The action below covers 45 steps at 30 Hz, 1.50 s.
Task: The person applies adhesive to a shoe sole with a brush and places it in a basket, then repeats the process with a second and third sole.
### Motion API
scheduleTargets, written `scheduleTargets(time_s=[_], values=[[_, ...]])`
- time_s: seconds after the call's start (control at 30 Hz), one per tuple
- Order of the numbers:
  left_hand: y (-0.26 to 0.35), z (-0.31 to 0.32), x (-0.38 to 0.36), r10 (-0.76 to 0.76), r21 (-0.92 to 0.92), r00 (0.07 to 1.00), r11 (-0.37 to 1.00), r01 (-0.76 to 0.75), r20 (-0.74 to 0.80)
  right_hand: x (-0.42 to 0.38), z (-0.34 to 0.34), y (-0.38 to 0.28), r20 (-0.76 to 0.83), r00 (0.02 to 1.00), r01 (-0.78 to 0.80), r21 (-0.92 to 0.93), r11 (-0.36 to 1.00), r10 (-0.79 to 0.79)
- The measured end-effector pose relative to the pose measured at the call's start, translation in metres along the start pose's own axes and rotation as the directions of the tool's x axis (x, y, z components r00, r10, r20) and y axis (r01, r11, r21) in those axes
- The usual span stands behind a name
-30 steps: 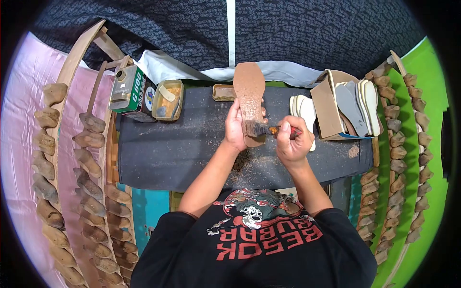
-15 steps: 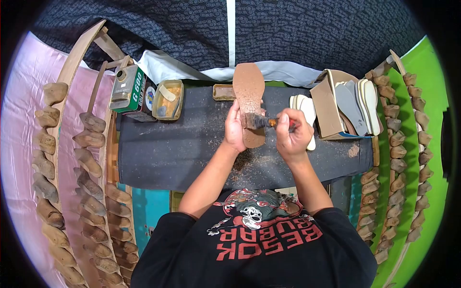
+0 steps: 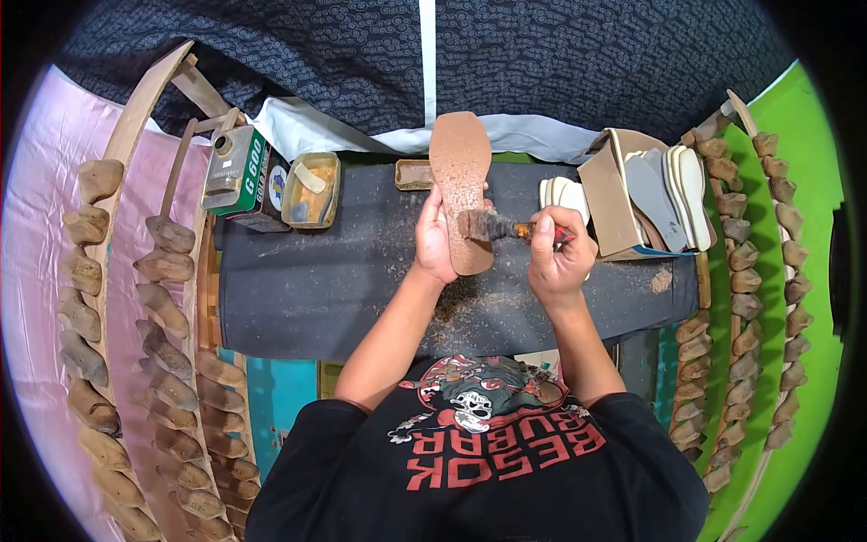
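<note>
A brown shoe sole, toe end pointing away from me, is held above the dark work table by my left hand, whose fingers go round its left side and underneath. My right hand is closed on the red handle of a brush. The dark, worn bristles touch the lower part of the sole's upper face. Brown crumbs are scattered on the dark cloth below.
At the back left stand a green and white can and a tub. A small tray lies behind the sole. Rightward are pale soles and a box of insoles. Racks of wooden lasts flank both sides.
The sole has shifted slightly left and away from me, along with my left hand. The brush stays on it, its handle now lying flatter, and my right hand is a little further right.
</note>
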<state>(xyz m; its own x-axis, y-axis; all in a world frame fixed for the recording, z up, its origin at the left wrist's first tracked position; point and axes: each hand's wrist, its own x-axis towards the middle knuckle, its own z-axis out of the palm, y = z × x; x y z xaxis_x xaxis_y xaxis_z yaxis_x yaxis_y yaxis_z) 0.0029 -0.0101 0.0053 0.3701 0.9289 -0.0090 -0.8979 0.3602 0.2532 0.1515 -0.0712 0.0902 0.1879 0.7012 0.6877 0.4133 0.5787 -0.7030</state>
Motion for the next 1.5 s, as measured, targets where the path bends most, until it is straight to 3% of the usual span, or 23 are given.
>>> scheduleTargets(time_s=[0.07,0.17,0.3,0.4,0.47,0.6,0.67,0.77,1.0,1.1,1.17,1.2,1.3,1.47,1.5], values=[[0.004,-0.009,0.000,0.000,-0.026,0.989,1.000,0.004,0.146,-0.004,-0.007,0.000,0.131,0.991,0.049,-0.063,0.997,-0.040],[0.012,-0.012,-0.002,0.038,-0.016,0.986,0.999,-0.035,0.161,-0.009,-0.010,0.003,0.112,0.993,0.030,-0.051,0.998,-0.024],[0.011,-0.008,-0.004,0.045,0.010,0.996,0.999,-0.046,0.081,-0.001,0.000,0.003,0.015,1.000,-0.027,0.035,0.999,0.027],[0.010,-0.006,-0.003,0.062,0.035,0.997,0.998,-0.060,-0.035,-0.004,0.002,0.002,0.117,0.991,-0.064,0.035,0.997,0.059],[0.011,-0.016,0.000,0.049,0.018,0.987,0.998,-0.053,0.154,-0.005,-0.003,0.001,0.161,0.985,-0.067,0.029,0.997,0.062],[0.010,-0.015,-0.003,0.048,0.018,0.986,0.999,-0.051,0.161,-0.004,-0.007,0.007,0.111,0.993,-0.043,0.011,0.999,0.041],[0.005,-0.010,-0.004,0.042,0.033,0.999,0.999,-0.042,0.001,-0.001,-0.005,0.014,0.041,0.998,-0.057,0.103,0.993,0.053],[-0.001,-0.007,-0.004,0.043,0.061,0.999,0.997,-0.040,-0.034,0.000,-0.003,0.015,0.065,0.997,-0.046,0.082,0.996,0.041],[-0.007,-0.010,-0.001,0.017,0.057,0.992,0.998,-0.025,0.129,-0.003,-0.017,0.014,0.162,0.987,-0.021,0.014,1.000,0.018],[-0.013,-0.006,0.000,-0.013,0.047,0.996,0.999,0.008,0.091,0.005,-0.017,0.022,0.101,0.994,-0.051,0.043,0.998,0.046],[-0.020,0.006,-0.001,-0.019,0.067,0.992,0.997,0.028,-0.125,0.014,-0.011,0.024,0.092,0.995,-0.032,0.050,0.998,0.027],[-0.023,0.007,-0.001,-0.022,0.068,0.992,0.997,0.030,-0.125,0.017,-0.009,0.025,0.083,0.996,-0.014,0.056,0.998,0.009],[-0.025,0.004,0.001,-0.034,0.080,0.995,0.996,0.042,-0.093,0.012,-0.014,0.026,0.128,0.991,-0.051,0.052,0.997,0.044],[-0.027,-0.007,0.007,-0.022,0.048,0.994,0.999,0.017,0.107,-0.002,-0.029,0.029,0.188,0.977,-0.117,0.070,0.991,0.102],[-0.027,-0.008,0.008,-0.031,0.053,0.998,0.998,0.027,0.060,-0.003,-0.028,0.031,0.152,0.980,-0.143,0.115,0.983,0.125]])
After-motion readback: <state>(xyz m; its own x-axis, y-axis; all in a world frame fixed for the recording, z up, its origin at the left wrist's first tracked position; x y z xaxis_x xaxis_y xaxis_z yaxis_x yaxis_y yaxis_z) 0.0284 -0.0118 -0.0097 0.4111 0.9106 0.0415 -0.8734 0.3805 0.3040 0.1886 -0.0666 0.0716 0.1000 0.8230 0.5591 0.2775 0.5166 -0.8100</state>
